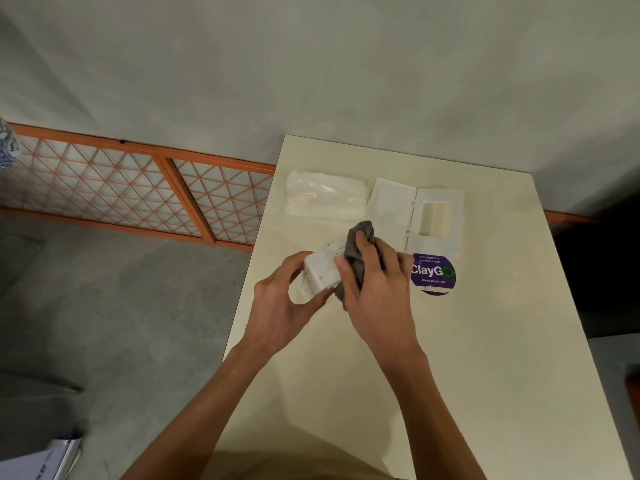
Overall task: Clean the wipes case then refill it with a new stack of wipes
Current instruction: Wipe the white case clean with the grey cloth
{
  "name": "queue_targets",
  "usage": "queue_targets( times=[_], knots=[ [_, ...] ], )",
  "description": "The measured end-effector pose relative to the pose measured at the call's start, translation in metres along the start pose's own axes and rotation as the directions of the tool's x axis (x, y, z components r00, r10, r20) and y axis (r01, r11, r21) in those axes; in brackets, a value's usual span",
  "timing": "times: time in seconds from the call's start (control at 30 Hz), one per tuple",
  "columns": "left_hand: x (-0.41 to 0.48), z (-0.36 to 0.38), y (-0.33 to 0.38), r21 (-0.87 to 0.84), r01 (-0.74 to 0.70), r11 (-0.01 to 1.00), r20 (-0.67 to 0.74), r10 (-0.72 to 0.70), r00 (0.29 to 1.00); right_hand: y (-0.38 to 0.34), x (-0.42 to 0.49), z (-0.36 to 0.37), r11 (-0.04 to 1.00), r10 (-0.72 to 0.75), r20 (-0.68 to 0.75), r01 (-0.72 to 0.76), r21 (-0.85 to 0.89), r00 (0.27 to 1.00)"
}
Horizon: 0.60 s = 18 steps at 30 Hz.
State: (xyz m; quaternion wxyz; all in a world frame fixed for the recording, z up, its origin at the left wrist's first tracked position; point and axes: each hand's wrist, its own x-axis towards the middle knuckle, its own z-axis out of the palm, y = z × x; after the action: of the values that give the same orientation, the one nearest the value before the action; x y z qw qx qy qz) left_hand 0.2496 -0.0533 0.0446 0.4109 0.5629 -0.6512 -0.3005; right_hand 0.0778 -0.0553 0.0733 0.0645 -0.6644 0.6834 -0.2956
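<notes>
My left hand (277, 303) grips the white wipes case body (320, 275), lifted and tilted above the table, with small brown specks on its side. My right hand (377, 289) holds a grey cloth (358, 251) pressed against the right end of the case. The case's white lid (415, 216), flipped open with its rectangular slot showing, lies flat on the table behind my hands. A stack of white wipes in clear plastic (325, 197) lies to the left of the lid.
The cream table (467, 358) carries a round purple "ClayGo" sticker (433, 273) just right of my right hand. The table's left edge drops to a grey floor. An orange lattice panel (138, 192) leans along the wall on the left.
</notes>
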Motion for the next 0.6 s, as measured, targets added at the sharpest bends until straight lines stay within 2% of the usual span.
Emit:
queue_targets(
  times=[0.07,0.17,0.3,0.43,0.47,0.57,0.6],
  knots=[
    [0.000,0.000,-0.002,0.027,-0.024,0.999,0.016,0.023,1.000,0.003,0.002,0.004,0.999,-0.031,-0.091,0.032,0.003,0.995],
    [0.000,0.001,-0.003,0.061,-0.059,0.996,0.028,0.057,0.998,-0.003,0.002,0.006,0.990,-0.125,-0.183,0.110,-0.090,0.975],
    [0.001,0.001,-0.004,0.090,-0.075,0.993,0.025,0.073,0.997,-0.015,-0.009,0.009,0.977,-0.208,-0.131,0.213,0.023,0.969],
    [-0.003,0.004,-0.012,0.147,-0.065,0.987,0.027,0.062,0.998,-0.016,-0.003,-0.010,0.913,-0.403,-0.073,0.396,-0.099,0.912],
    [-0.004,0.005,-0.013,0.158,-0.066,0.985,0.019,0.064,0.998,-0.009,0.002,-0.011,0.924,-0.377,-0.081,0.368,-0.100,0.923],
    [-0.005,0.007,-0.012,0.177,-0.073,0.982,0.001,0.074,0.997,0.004,0.009,-0.007,0.984,-0.158,-0.154,0.142,-0.111,0.975],
    [-0.004,0.008,-0.012,0.174,-0.073,0.982,-0.002,0.075,0.997,0.000,0.007,-0.005,0.983,-0.157,-0.147,0.140,-0.120,0.977]
  ],
)
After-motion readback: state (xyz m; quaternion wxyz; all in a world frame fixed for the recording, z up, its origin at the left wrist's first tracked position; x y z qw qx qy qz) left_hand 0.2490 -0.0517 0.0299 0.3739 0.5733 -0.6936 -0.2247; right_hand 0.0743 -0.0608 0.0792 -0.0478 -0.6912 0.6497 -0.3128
